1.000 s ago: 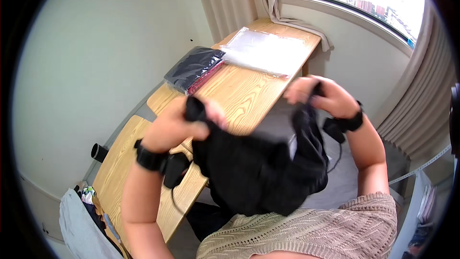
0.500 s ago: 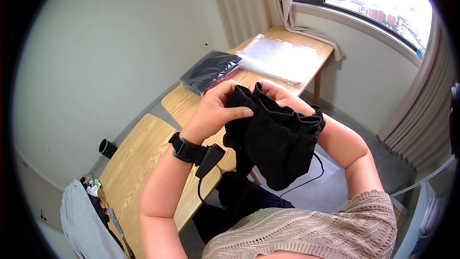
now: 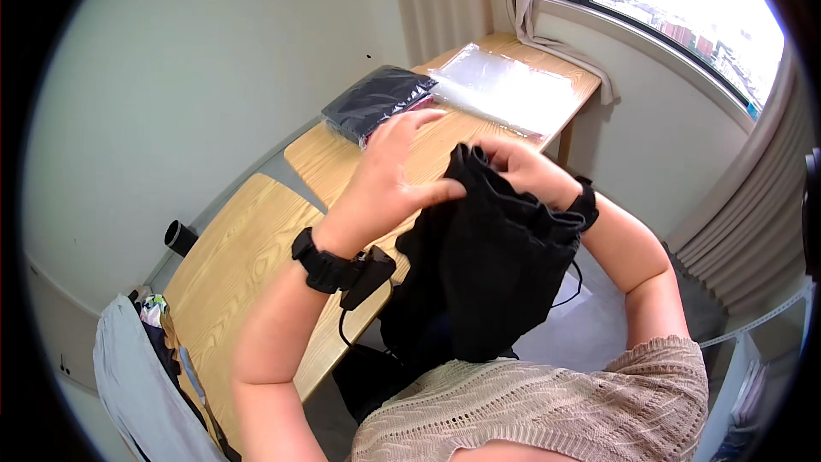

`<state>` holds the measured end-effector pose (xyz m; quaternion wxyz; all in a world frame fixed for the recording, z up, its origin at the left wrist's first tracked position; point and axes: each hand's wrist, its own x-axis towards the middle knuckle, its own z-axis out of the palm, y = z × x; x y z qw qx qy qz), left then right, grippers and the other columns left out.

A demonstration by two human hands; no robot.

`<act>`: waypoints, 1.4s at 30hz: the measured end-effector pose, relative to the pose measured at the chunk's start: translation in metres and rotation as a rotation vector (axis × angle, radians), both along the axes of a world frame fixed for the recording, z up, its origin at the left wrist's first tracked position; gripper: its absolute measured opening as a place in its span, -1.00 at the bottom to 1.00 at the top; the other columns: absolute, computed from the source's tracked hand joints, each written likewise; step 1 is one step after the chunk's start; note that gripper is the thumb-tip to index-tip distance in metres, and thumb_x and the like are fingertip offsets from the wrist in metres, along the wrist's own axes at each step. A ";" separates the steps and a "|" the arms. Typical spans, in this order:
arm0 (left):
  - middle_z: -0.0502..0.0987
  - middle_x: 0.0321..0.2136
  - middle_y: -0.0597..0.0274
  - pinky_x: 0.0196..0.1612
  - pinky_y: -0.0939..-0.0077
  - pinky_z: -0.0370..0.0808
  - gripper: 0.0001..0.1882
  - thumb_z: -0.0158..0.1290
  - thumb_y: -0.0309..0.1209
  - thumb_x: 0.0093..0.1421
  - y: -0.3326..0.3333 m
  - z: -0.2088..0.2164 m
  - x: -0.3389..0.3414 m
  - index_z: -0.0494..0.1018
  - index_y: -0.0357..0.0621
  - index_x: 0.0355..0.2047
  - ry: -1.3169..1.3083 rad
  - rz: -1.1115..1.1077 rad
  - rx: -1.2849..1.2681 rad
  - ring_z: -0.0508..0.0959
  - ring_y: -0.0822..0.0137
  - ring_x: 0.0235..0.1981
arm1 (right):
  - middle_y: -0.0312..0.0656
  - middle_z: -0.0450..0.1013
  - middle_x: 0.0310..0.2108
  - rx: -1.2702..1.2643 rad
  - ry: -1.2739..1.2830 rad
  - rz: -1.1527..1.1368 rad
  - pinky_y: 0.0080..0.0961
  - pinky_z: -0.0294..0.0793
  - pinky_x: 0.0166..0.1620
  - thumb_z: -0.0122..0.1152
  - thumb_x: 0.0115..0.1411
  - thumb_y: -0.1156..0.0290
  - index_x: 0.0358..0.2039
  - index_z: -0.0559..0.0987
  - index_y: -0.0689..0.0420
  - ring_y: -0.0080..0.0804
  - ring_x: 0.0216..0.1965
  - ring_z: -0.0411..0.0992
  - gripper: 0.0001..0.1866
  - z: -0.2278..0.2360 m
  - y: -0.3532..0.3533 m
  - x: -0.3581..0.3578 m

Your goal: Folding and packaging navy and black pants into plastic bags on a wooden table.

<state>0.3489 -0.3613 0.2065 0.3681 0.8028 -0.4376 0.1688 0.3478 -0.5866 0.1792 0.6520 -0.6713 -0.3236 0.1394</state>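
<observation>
The black garment (image 3: 487,282) has been drawn up and bunched since a moment ago; now the left hand (image 3: 389,184) and right hand (image 3: 522,171) both pinch its gathered top edge above the table (image 3: 248,239). It looks soft, light, floppy — best held by that edge.

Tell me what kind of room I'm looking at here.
Probably a small bedroom or study in a home: wooden desks along a plain wall, a curtained window and bagged folded clothes on the desk. Both hands, left hand and right hand, hold a black garment.
</observation>
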 end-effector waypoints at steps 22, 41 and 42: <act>0.47 -0.34 0.07 -0.20 0.43 0.40 -0.67 0.08 -0.45 0.07 0.002 -0.002 -0.036 0.35 -0.30 -0.15 0.379 0.190 0.121 0.46 0.26 -0.31 | -0.36 0.41 -0.45 -0.159 -0.382 -0.539 -0.67 0.34 -0.22 0.28 0.03 0.56 -0.37 0.48 0.25 -0.67 -0.36 0.30 -0.84 0.012 0.003 -0.034; 0.43 -0.08 -0.20 0.03 0.23 0.38 -0.30 0.22 -0.20 0.04 0.002 -0.001 -0.045 0.21 -0.33 0.07 0.146 0.275 0.220 0.45 -0.05 -0.02 | -0.27 0.48 -0.40 -0.028 -0.083 -0.491 -0.69 0.40 -0.21 0.19 0.04 0.67 -0.40 0.50 0.29 -0.65 -0.34 0.39 -0.91 -0.022 0.004 -0.021; 0.43 -0.08 -0.20 0.03 0.23 0.38 -0.30 0.22 -0.20 0.04 0.001 -0.001 -0.045 0.21 -0.33 0.07 0.155 0.276 0.224 0.45 -0.05 -0.02 | -0.27 0.48 -0.40 -0.028 -0.074 -0.490 -0.69 0.40 -0.21 0.19 0.04 0.67 -0.40 0.50 0.29 -0.65 -0.34 0.39 -0.91 -0.022 0.008 -0.023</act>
